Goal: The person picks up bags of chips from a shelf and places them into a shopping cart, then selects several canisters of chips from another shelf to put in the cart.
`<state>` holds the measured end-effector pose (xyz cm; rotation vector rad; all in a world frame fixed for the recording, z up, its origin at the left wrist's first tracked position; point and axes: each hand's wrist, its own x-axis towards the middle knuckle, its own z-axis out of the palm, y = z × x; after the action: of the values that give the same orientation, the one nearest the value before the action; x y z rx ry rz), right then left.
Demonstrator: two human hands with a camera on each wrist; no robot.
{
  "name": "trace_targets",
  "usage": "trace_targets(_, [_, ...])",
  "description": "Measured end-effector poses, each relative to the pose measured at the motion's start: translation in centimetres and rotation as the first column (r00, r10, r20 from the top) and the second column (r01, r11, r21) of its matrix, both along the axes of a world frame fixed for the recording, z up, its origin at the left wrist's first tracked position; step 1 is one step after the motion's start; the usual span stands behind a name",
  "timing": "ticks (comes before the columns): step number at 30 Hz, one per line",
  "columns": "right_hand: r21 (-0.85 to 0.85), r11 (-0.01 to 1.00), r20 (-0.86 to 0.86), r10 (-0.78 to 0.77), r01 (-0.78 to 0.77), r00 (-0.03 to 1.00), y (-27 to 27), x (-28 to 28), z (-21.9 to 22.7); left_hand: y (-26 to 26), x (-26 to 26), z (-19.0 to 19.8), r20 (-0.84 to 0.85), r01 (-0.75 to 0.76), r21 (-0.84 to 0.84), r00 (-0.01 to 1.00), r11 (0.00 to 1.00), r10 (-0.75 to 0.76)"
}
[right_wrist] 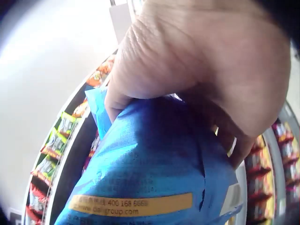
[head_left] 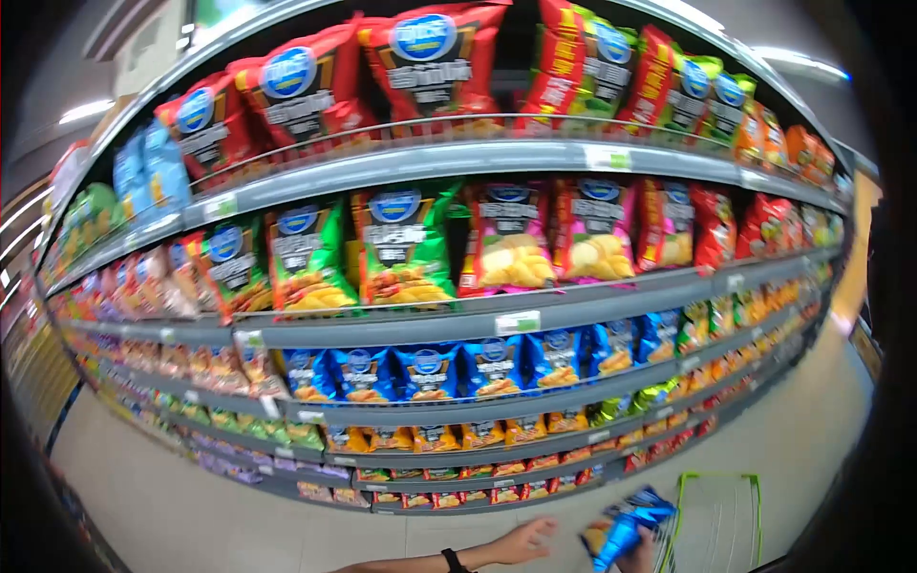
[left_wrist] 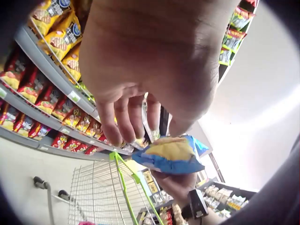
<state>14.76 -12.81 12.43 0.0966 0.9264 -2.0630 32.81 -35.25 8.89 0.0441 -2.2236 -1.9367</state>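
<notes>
A blue chip bag [head_left: 626,530] is gripped by my right hand [head_left: 646,554] at the lower right of the head view. In the right wrist view the right hand [right_wrist: 201,61] has its fingers curled round the top of the bag [right_wrist: 140,159], whose printed back shows. The left hand [head_left: 527,542], with a black band on its wrist, is apart from the bag and holds nothing, its fingers loosely bent. From the left wrist view, the left hand [left_wrist: 150,65] hangs near the bag [left_wrist: 173,154], which the right hand [left_wrist: 176,183] holds from below.
Shelves [head_left: 411,329] filled with red, green, blue and orange chip bags curve across the view. A shopping cart with a green frame [head_left: 759,520] stands at the lower right, beside the held bag. Pale floor [head_left: 239,525] runs along the shelf base.
</notes>
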Motion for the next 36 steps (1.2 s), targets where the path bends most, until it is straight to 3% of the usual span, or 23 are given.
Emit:
trace_targets(2, [-0.059,0.994,-0.014,0.091,-0.092,0.996,-2.4,2.9,-1.2,-1.7,1.8,4.6,-0.037,-0.07,-0.014,0.997,0.997,0.07])
trace_targets(3, [-0.08,0.97,-0.135,0.219,-0.23,0.966,-4.0,2.5,-5.7,-2.1,2.3,6.8,-0.042,-0.071,-0.034,0.997,0.997,0.07])
trace_targets(5, [0.034,0.968,-0.367,0.243,-0.248,0.898,-8.4,5.5,-4.5,-3.2,3.2,10.1,-0.053,-0.092,-0.087,0.995,0.992,0.088])
trace_targets(6, [0.131,0.958,-0.541,0.284,-0.255,0.791,-9.9,6.9,-2.1,-4.0,3.5,10.1,-0.055,-0.122,-0.199,0.992,0.972,0.113])
trace_targets(8, [0.201,0.954,-0.546,0.297,-0.221,0.783,-11.7,9.1,0.5,-4.8,3.9,8.8,-0.084,-0.204,-0.395,0.979,0.896,0.186])
trace_targets(9, [0.287,0.936,-0.588,0.34,-0.203,0.734,-11.8,9.7,1.0,-5.2,4.0,8.6,-0.028,-0.187,-0.399,0.981,0.897,0.192])
trace_targets(11, [0.452,0.879,-0.648,0.44,-0.151,0.621,-11.7,10.2,1.5,-5.3,4.2,8.5,0.001,-0.182,-0.257,0.982,0.949,0.189])
trace_targets(16, [0.157,0.941,-0.593,0.333,-0.3,0.733,-10.4,8.7,-0.1,-3.9,3.6,6.9,-0.004,-0.223,-0.004,0.975,0.975,0.223])
trace_targets(18, [0.065,0.935,-0.491,0.334,-0.349,0.805,-9.2,7.3,0.4,-3.1,3.1,5.5,0.012,-0.222,0.255,0.974,0.941,0.227])
trace_targets(20, [0.105,0.919,-0.545,0.373,-0.38,0.751,-7.6,6.0,0.5,-1.9,2.7,5.0,0.023,-0.167,0.512,0.983,0.843,0.181])
trace_targets(22, [0.151,0.9,-0.586,0.414,-0.408,0.696,-5.4,5.2,0.3,-0.4,2.6,4.5,0.08,-0.143,0.609,0.99,0.78,0.119])
trace_targets(24, [0.091,0.863,-0.37,0.493,-0.497,0.788,-3.1,4.9,-0.8,1.2,2.3,4.2,0.103,-0.106,0.664,0.993,0.74,0.05])
trace_targets(25, [0.054,0.842,-0.249,0.531,-0.536,0.81,-2.0,4.7,-1.8,2.2,1.8,4.6,0.075,-0.051,0.664,0.997,0.746,0.001])
trace_targets(26, [0.009,0.822,-0.125,0.566,-0.57,0.815,-1.0,4.6,-3.0,3.0,1.3,5.1,0.06,-0.026,0.566,0.998,0.824,-0.01])
trace_targets(28, [-0.102,0.84,-0.148,0.517,-0.533,0.843,0.9,4.4,-3.6,4.3,0.0,6.0,0.038,0.025,0.34,0.998,0.94,-0.04])
trace_targets(30, [-0.188,0.865,-0.176,0.435,-0.464,0.883,2.6,3.9,-3.6,5.4,-1.0,6.3,0.074,0.004,0.274,0.997,0.962,-0.026])
trace_targets(34, [-0.059,0.953,-0.228,0.276,-0.296,0.934,4.9,1.8,-1.2,7.6,-4.2,8.3,0.135,-0.024,0.158,0.991,0.987,0.003])
trace_targets(36, [0.115,0.965,-0.373,0.261,-0.234,0.89,6.1,0.5,-0.4,8.4,-5.1,8.9,0.164,-0.027,0.081,0.986,0.996,0.013])
